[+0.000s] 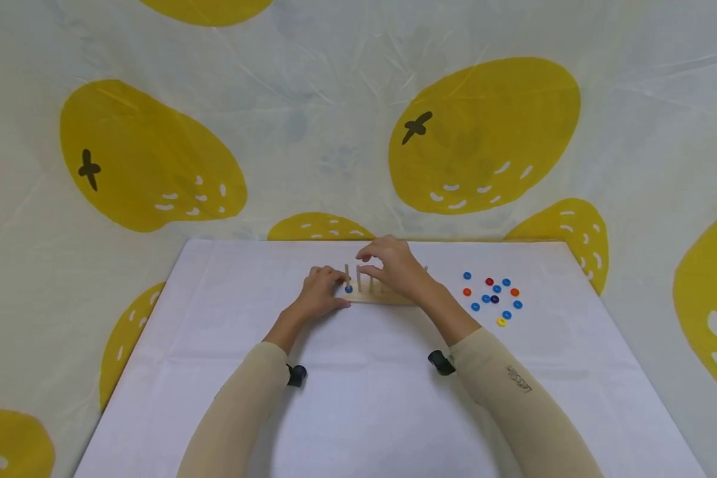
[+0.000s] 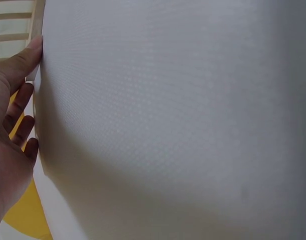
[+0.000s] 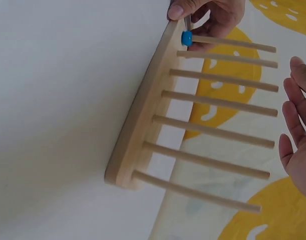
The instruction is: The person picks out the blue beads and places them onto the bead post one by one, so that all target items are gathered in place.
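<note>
Head view shows a wooden peg rack (image 1: 379,297) standing on a white table (image 1: 358,398), near the far edge, with both hands at it. The left hand (image 1: 319,295) grips the rack's left end: in the right wrist view its thumb presses on the base edge and its other fingers (image 3: 220,17) curl behind, just beside the first peg. A blue bead (image 3: 186,38) sits at the bottom of that first peg, touching the base and right next to the left thumb tip. The right hand (image 1: 394,265) hovers over the tops of the middle pegs (image 3: 220,102); from the right wrist view its fingers (image 3: 295,130) are straight and relaxed, clear of the peg tips and holding nothing. The other six pegs are bare. Loose beads (image 1: 492,295) in blue, red, orange, purple and yellow lie scattered on the table to the right of the rack, well apart from either hand. A lemon-print cloth (image 1: 484,133) hangs behind.
</note>
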`<state>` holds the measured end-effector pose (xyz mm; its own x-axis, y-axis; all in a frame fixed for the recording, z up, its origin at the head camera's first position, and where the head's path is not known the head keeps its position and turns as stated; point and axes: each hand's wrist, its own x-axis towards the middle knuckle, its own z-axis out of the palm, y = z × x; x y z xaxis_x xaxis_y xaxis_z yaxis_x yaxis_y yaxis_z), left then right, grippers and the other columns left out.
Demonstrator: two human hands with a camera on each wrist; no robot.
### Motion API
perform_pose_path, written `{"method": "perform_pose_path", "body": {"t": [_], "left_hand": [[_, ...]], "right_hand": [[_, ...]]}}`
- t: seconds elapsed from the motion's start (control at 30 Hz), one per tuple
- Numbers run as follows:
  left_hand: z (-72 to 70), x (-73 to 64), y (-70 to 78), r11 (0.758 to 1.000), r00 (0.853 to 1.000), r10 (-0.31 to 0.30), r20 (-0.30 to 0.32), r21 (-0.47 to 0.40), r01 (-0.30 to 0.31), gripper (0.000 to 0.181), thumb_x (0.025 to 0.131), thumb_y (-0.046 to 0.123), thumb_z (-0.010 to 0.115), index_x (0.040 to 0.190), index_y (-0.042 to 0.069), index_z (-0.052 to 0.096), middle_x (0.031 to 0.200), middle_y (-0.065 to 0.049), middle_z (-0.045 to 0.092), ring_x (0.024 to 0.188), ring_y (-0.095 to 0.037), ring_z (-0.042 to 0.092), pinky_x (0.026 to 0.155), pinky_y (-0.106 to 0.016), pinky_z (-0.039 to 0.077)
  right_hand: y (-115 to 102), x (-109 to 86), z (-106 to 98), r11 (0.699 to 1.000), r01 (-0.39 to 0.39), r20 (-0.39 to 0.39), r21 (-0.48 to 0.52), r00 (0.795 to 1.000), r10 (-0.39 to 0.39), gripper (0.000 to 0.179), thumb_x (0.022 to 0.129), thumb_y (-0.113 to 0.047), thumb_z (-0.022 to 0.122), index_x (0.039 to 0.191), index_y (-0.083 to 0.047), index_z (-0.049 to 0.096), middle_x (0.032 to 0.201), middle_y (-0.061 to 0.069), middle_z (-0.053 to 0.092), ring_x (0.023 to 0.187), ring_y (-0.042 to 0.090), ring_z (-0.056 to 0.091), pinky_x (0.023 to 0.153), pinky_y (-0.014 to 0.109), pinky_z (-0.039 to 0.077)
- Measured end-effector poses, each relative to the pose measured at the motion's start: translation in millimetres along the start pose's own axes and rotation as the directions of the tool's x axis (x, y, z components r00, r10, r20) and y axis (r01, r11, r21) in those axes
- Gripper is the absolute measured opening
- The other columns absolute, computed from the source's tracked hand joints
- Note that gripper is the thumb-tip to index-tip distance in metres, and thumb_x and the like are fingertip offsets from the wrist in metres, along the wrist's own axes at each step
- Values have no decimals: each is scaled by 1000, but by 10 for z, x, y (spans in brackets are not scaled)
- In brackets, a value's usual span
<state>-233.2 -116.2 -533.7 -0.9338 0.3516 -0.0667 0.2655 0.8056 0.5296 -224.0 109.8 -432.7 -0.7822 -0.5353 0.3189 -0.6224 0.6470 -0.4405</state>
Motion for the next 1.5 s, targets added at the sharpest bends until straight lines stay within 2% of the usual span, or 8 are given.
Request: {"method": "perform_pose_path", "body": {"t": [0.3,0.5,0.63,0.9,0.97,1.07,1.33,1.5], "left_hand": [[31,30,-9,1000,1000,-2,-7,-14,2,61,80,33,91,132,14,68,128,-6,62,132,-31,44,113,-52,35],[39,14,-22,1000,1000,0,-15,-12,0,60,79,32,91,131,13,68,128,-6,62,133,-32,44,113,-52,35],[38,4,-30,1000,1000,4,-16,-9,-4,60,79,33,91,131,13,68,128,-7,63,133,-32,44,112,-52,36],[14,4,-3,1000,1000,3,-5,4,-3,61,79,34,91,132,13,67,128,-7,63,133,-33,44,113,-52,36],[8,2,2,1000,1000,3,-3,7,-3,61,80,34,91,131,13,67,128,-7,63,134,-33,44,113,-53,36],[0,0,8,1000,1000,-1,-5,6,1,60,80,33,91,131,13,67,128,-7,63,134,-33,44,113,-53,36],[-4,-2,21,1000,1000,-6,3,-1,6,61,80,33,91,133,12,67,128,-7,62,133,-32,44,112,-51,36],[-12,3,18,1000,1000,-11,9,-1,11,61,80,33,91,132,12,67,128,-7,62,132,-32,44,112,-51,36]], "right_hand": [[90,-234,-302,999,-36,-55,32,998,38,27,91,-17,80,116,-9,75,113,5,73,112,26,60,102,43,51],[204,-430,-444,997,-40,-105,66,993,47,38,90,-16,82,125,-6,70,121,10,68,107,27,66,93,44,57],[337,-570,-503,997,-60,-120,52,991,66,45,90,-16,82,129,-5,65,124,11,66,107,28,67,92,46,58],[637,-934,-612,996,-87,-163,5,983,87,43,84,-8,85,122,-1,66,119,13,68,102,31,67,87,48,57],[706,-1043,-627,994,-113,-156,-2,981,111,42,85,-8,85,122,-1,66,118,13,68,102,31,67,81,46,60],[807,-1193,-643,988,-153,-140,-15,979,150,42,85,-9,84,122,-2,66,117,12,68,100,30,68,79,46,60],[1060,-1521,-630,972,-236,-109,-21,966,232,40,84,-7,85,120,-1,68,114,15,70,98,32,67,84,51,58],[1166,-1685,-591,953,-303,-27,-17,953,303,39,87,-7,82,122,0,68,115,16,70,98,33,69,85,50,58]]}}
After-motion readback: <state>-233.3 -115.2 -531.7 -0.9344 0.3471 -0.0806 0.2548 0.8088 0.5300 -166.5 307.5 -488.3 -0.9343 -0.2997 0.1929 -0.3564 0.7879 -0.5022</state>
